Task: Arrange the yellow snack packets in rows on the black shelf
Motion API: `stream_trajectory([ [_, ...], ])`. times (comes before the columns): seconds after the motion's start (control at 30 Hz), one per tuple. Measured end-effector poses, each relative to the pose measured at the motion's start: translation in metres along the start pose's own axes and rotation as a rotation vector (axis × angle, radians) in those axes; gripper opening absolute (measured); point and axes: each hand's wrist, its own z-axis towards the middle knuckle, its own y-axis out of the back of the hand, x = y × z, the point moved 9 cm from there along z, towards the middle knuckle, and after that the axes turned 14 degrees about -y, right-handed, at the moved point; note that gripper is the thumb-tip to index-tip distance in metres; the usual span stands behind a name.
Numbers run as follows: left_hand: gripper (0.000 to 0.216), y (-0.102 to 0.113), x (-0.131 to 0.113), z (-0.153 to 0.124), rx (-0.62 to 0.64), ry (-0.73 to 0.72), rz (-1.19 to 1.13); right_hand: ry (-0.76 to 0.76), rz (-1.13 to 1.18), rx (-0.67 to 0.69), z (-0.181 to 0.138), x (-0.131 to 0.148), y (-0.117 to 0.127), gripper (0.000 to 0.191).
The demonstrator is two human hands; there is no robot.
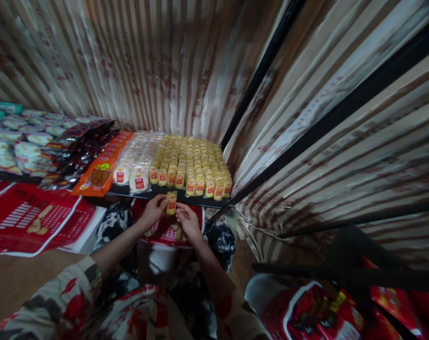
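Between my two hands is a small yellow snack packet (171, 203) with a red label, held upright just in front of the shelf edge. My left hand (154, 210) pinches its left side with the fingertips. At its lower right edge, my right hand (188, 221) has its fingers closed on the packet too. Beyond them, rows of the same yellow packets (191, 163) stand packed together on the black shelf (154, 192). Beneath my hands, between my knees, a red basket (199, 218) holds a few more packets, partly hidden by my right hand.
Left along the shelf lie clear-wrapped white round snacks (140, 179), an orange bag (101, 170), dark packets (71, 156) and white pouches (26, 141). A red bag (40, 215) hangs below. Black poles (306, 137) cross a striped curtain at right. Red bags (321, 311) sit lower right.
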Motion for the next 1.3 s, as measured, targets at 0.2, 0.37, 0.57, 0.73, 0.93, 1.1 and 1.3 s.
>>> stream_trajectory([
  [0.2,0.030,-0.001,-0.006,0.028,-0.074,-0.090,0.073,0.284,-0.208,-0.154,-0.015,0.039,-0.004,0.035],
  [0.37,0.031,-0.013,-0.006,0.050,-0.092,-0.127,0.117,0.362,-0.294,-0.180,-0.015,0.053,-0.009,0.041],
  [0.57,0.027,-0.023,-0.011,0.061,-0.130,-0.200,0.228,0.391,-0.384,-0.244,0.000,0.048,-0.005,0.050],
  [0.73,0.025,-0.019,-0.015,0.060,-0.245,-0.254,0.276,0.460,-0.374,-0.259,0.005,0.045,-0.005,0.053],
  [0.93,0.034,-0.016,-0.014,0.052,-0.286,-0.263,0.262,0.488,-0.407,-0.277,0.006,0.041,-0.005,0.050],
  [1.1,0.030,-0.025,-0.011,0.058,-0.222,-0.223,0.260,0.517,-0.421,-0.284,0.005,0.042,-0.003,0.050],
  [1.3,0.031,-0.029,-0.011,0.061,-0.223,-0.193,0.303,0.510,-0.446,-0.306,0.009,0.039,-0.001,0.050],
])
